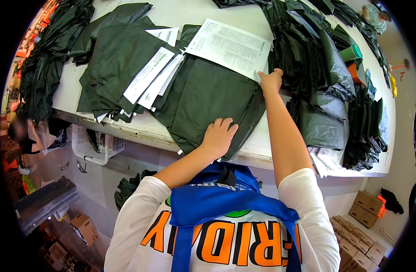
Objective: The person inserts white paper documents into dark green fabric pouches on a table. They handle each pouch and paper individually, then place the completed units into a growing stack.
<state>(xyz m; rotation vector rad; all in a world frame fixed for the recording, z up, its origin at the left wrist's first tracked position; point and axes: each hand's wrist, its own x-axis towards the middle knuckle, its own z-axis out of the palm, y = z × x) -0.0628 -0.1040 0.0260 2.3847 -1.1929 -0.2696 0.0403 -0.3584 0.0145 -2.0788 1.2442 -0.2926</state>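
A folded dark green garment (208, 97) lies in front of me on the white table, its near corner close to the table edge. My left hand (219, 138) rests on its lower part with the fingers laid out. Across the garment's upper part lies a white printed sheet (230, 47). My right hand (271, 82) has the sheet's lower right corner between its fingers. To the left is a pile of similar folded garments (121, 63), with several white printed papers (149, 75) fanned out on its right side.
Stacks of dark folded garments (303, 50) stand on the right, beside packed pieces (323, 127) in clear plastic. A green roll (350, 53) sits further right. Dark garments (51, 59) hang over the far left edge. Below the table are a white basket (94, 145) and cartons (366, 208).
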